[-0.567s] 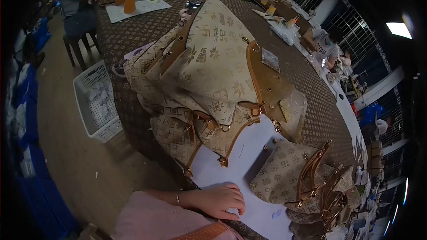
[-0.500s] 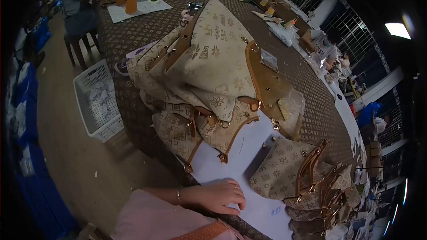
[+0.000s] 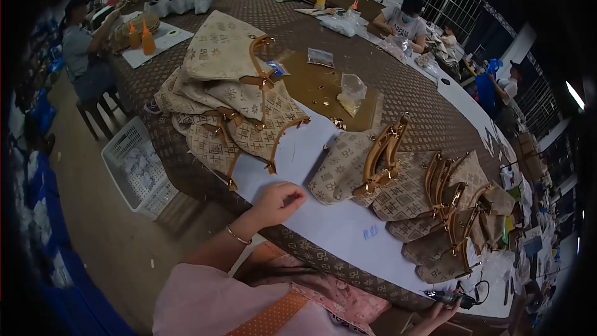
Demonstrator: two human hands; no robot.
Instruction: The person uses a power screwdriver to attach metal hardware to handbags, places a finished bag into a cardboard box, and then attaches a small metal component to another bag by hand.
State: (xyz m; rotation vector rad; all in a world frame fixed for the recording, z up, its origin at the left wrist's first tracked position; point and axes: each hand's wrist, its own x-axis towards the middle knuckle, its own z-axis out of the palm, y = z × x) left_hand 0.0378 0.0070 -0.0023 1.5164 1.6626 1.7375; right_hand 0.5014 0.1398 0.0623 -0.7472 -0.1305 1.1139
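Note:
My left hand (image 3: pixel 278 204) is over the white sheet (image 3: pixel 311 224), its fingers curled and thumb and forefinger pinched together. Whatever is between them, if anything, is too small to make out. Low at the right, my right hand (image 3: pixel 437 318) is closed around a black electric screwdriver (image 3: pixel 445 297), whose tip points left. Nearest my left hand stands a beige patterned handbag (image 3: pixel 342 171) with tan handles. A stack of beige patterned bag pieces (image 3: pixel 224 50) with tan trim lies beyond it to the left.
Several finished-looking handbags (image 3: pixel 410 190) line the right side. A tan mat (image 3: pixel 305 84) holds small metal parts and plastic bags. Orange glue bottles (image 3: pixel 148 40) stand at the far left. A white basket (image 3: pixel 134 168) sits below the table edge. Co-workers (image 3: pixel 404 25) sit around the table.
My view has swung right and pulled back. My left hand has gone from resting with its fingers bent to a pinch. My right hand and the electric screwdriver have come into view.

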